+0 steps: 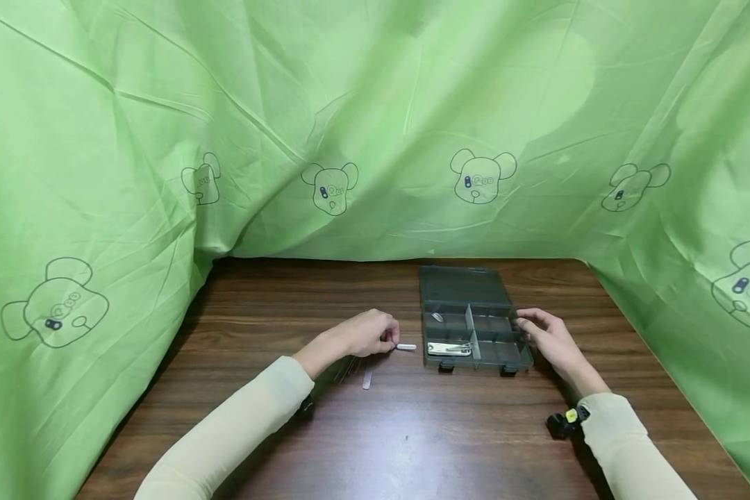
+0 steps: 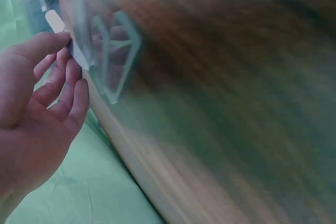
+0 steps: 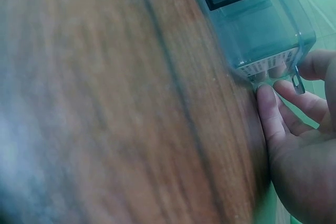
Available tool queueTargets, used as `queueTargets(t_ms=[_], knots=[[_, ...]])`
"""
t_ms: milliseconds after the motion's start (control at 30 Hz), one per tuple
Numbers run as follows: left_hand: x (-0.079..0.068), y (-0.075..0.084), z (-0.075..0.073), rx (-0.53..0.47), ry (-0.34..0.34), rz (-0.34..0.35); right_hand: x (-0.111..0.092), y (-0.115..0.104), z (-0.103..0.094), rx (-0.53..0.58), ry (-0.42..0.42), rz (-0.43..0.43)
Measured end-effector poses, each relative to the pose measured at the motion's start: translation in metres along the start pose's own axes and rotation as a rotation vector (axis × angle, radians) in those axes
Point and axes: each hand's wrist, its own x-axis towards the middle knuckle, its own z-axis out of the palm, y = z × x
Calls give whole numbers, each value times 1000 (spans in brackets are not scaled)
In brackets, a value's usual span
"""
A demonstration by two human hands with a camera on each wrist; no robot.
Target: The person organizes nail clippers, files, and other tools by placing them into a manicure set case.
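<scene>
1. Head view: my left hand (image 1: pixel 365 333) pinches a small, slim white piece (image 1: pixel 406 346) between thumb and fingertips, just left of a shallow, smoky see-through plastic box (image 1: pixel 496 346). The free end of the white piece points toward the box.

2. My right hand (image 1: pixel 553 344) is at the box's right wall, fingers lightly bent and touching it. Whether they truly grip the wall or only lean on it, I cannot tell.

3. For something this narrow, I'd judge a light pinch best, with the piece lifted rather than dragged; squeezed hard, it could twist or shoot out.

4. Steady, gentle pressure from the right should keep the box from sliding. Too much might jostle the flat silver clipper-like tool (image 1: pixel 444 349) in its front-left compartment or the little clear oval bit (image 1: pixel 437 317) behind that.

5. Near my left forearm lies a thin clear strip (image 1: pixel 367 379); a low sleeve could sweep it along, so I'd keep that arm raised.

6. Dark brown, glossy wood grain covers the table (image 1: pixel 406 444), with a bright reflection toward me.

7. Light green cloth (image 1: pixel 406 104) printed with outlined animal heads hangs in folds behind the table and along both sides.
</scene>
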Motion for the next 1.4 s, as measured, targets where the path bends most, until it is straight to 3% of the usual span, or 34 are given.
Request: queueTargets(t_ms=[267,567,933,1200,1400], knots=[[12,7,-19,-98,83,36,0,0,1,-6,2,-2],[48,31,-17,-128,179,80,-1,5,0,1,-2,4],[83,71,-10,-127,161,126,1,-2,0,-5,-16,7],[102,96,-6,-101,113,162,9,-18,-7,157,-90,57],[111,111,4,-123,93,173,10,-20,-9,219,-112,96]])
